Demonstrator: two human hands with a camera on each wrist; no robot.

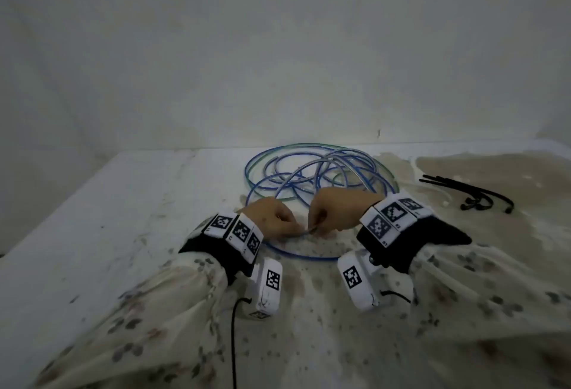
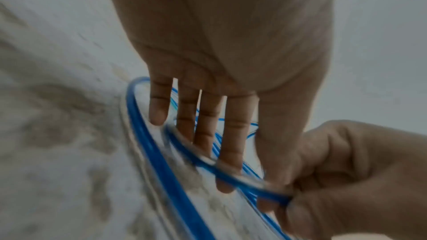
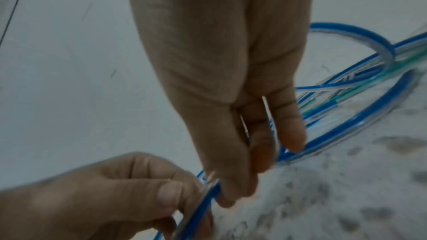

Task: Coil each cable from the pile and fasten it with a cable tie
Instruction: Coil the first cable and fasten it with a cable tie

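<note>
A loose pile of blue, clear and green cables (image 1: 321,169) lies on the table past my hands. One blue cable (image 1: 302,255) loops out of it toward me. My left hand (image 1: 296,229) and right hand (image 1: 318,228) meet over this loop, and each pinches the same blue cable (image 3: 208,194) between thumb and fingers. In the left wrist view my left hand (image 2: 249,192) has its other fingers (image 2: 208,125) stretched long across the cable (image 2: 161,161). In the right wrist view my right hand (image 3: 233,194) points down at the strand. Black cable ties (image 1: 472,192) lie to the right.
The white table (image 1: 108,203) is bare on its left part and stops at a pale wall (image 1: 278,64) behind the pile. A stained, speckled cloth (image 1: 494,234) covers the right and near side. Black leads run from my wrist cameras (image 1: 265,289).
</note>
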